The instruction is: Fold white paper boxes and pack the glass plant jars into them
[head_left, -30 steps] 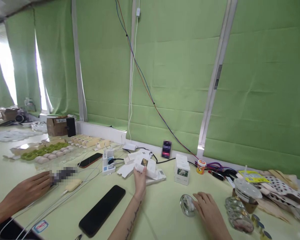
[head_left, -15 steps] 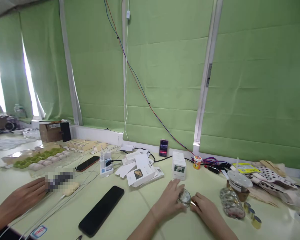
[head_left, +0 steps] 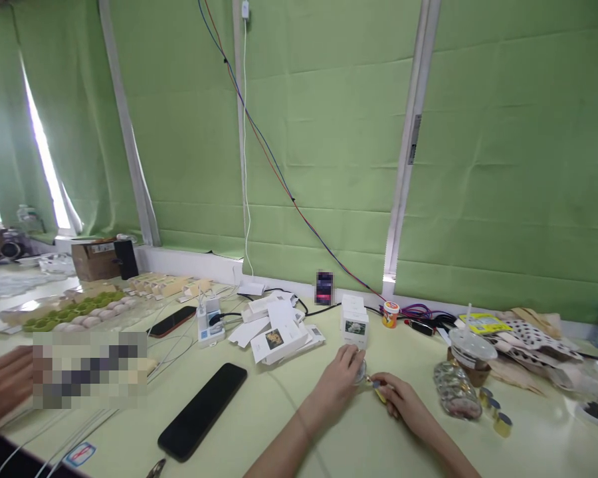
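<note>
My left hand [head_left: 339,373] is wrapped over a small round clear glass bottle [head_left: 361,372] lying on the table, and hides most of it. A short gold neck points from the bottle towards my right hand [head_left: 402,401]. Between that hand's thumb and fingers is a gold cap [head_left: 380,393] with a dark grey end, just apart from the neck. White boxes with a flower picture [head_left: 355,326] stand right behind my left hand. To the right of my right hand, several similar gold caps [head_left: 503,424] stand beside a plastic-wrapped pack of round glass pieces [head_left: 456,390].
A black phone [head_left: 202,411] lies left of my forearm. Behind it are flattened white cartons [head_left: 279,342] and a power strip [head_left: 210,325] with cables. A lidded cup with a straw [head_left: 472,352] stands right. Another person's hand [head_left: 10,382] is at far left, near egg trays [head_left: 74,312].
My right hand has drawn slightly back from the bottle, and the gold cap now shows in its fingers. My left hand covers more of the bottle. The other person's hand has moved left.
</note>
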`<state>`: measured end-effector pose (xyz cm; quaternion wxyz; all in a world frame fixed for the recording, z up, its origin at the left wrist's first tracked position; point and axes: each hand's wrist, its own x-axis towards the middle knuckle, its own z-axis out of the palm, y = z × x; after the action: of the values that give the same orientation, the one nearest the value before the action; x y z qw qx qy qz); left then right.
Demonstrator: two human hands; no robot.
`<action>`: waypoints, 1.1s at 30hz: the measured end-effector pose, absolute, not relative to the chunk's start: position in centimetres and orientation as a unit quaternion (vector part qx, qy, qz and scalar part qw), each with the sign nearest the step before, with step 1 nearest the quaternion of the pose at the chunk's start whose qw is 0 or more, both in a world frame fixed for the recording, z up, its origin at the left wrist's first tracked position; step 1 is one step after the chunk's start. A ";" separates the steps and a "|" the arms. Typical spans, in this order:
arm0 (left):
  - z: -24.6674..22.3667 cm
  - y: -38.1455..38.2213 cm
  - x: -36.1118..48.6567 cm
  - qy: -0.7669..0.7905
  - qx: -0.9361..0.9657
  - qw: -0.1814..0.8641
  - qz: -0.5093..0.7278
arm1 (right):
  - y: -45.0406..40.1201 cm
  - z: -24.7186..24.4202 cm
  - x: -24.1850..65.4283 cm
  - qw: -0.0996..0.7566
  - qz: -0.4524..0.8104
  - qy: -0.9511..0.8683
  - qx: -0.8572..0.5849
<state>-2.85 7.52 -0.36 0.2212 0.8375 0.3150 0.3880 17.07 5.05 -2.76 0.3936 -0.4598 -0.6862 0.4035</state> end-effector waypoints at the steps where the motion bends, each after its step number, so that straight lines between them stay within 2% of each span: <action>1: -0.1 7.5 -2.9 0.308 0.831 0.231 0.402 | 5.1 -3.0 16.9 0.406 0.435 -0.666 -0.450; 4: 0.4 7.3 -2.7 0.306 0.812 0.245 0.433 | 5.3 -3.6 16.4 0.421 0.477 -0.631 -0.443; 7: 0.4 6.7 -2.5 0.341 0.772 0.264 0.467 | 5.1 -3.7 16.5 0.414 0.452 -0.622 -0.488; 12: -0.9 6.7 -2.4 0.398 0.625 0.414 0.528 | 2.4 -3.5 18.4 0.377 0.285 -0.699 -0.536; 17: -1.9 6.9 -1.4 0.371 0.531 0.541 0.536 | -1.7 -4.7 22.4 0.371 0.149 -0.693 -0.600; 20: -2.0 5.9 0.0 0.363 0.609 0.489 0.509 | -3.7 -5.6 25.9 0.374 0.125 -0.653 -0.646; 25: -1.9 4.0 4.0 0.354 0.828 0.280 0.333 | -5.3 -6.0 32.0 0.383 0.094 -0.552 -0.734; 28: -2.1 3.1 7.3 0.345 0.879 0.187 0.270 | -5.0 -6.0 34.6 0.400 0.095 -0.529 -0.742; 30: -2.4 2.6 9.4 0.351 0.885 0.180 0.247 | -4.6 -6.0 35.6 0.412 0.097 -0.518 -0.743; 33: -3.0 2.1 12.0 0.344 0.879 0.228 0.238 | -4.1 -6.1 36.2 0.425 0.091 -0.510 -0.742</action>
<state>11.97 2.05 -3.01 0.2277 0.8793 0.3439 0.2382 36.18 -4.06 -6.10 0.4249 -0.7424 -0.5099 0.0912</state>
